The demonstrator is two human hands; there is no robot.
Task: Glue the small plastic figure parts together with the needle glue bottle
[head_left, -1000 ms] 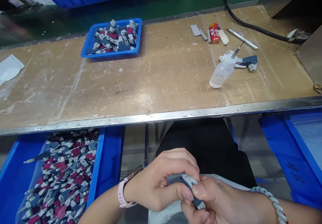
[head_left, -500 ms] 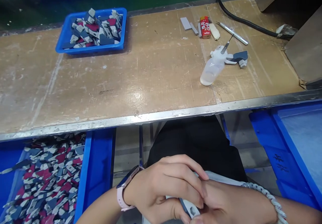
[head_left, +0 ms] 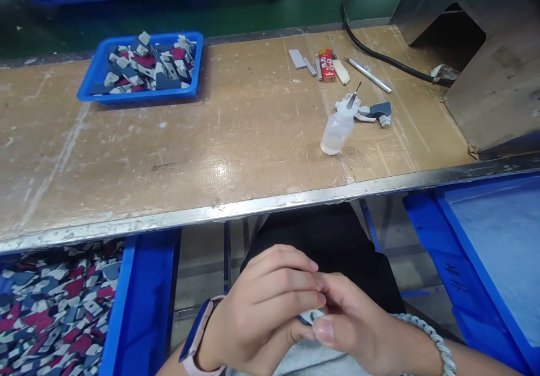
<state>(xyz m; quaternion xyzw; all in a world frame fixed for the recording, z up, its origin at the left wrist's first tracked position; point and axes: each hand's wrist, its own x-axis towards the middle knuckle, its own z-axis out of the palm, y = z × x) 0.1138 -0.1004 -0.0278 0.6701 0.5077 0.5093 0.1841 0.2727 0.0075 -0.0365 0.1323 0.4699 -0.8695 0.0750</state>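
Note:
A small grey-and-dark-blue plastic part [head_left: 311, 315] is pinched between my two hands above my lap; most of it is hidden by fingers. My left hand [head_left: 270, 303], with a pink-strapped watch at the wrist, curls over it from the left. From the right, my right hand [head_left: 358, 325] grips it, its thumb beside the visible end. On the bench beyond stands a translucent squeeze bottle [head_left: 336, 131] with a needle tip. Touching or just behind the bottle lies a white and dark-blue piece [head_left: 379, 111].
A blue tray [head_left: 139, 99] of similar parts sits on the bench [head_left: 236, 134]. A large blue bin [head_left: 116, 308] at lower left is full of them. At the back right lie a red box [head_left: 326, 65], a metal pen-like tool [head_left: 369, 75] and a black cable [head_left: 379, 58]. Another blue bin [head_left: 447, 241] is at right.
The camera view has shifted, so the bench items appear lower and further left. My hands have turned, and less of the part shows between the fingers now.

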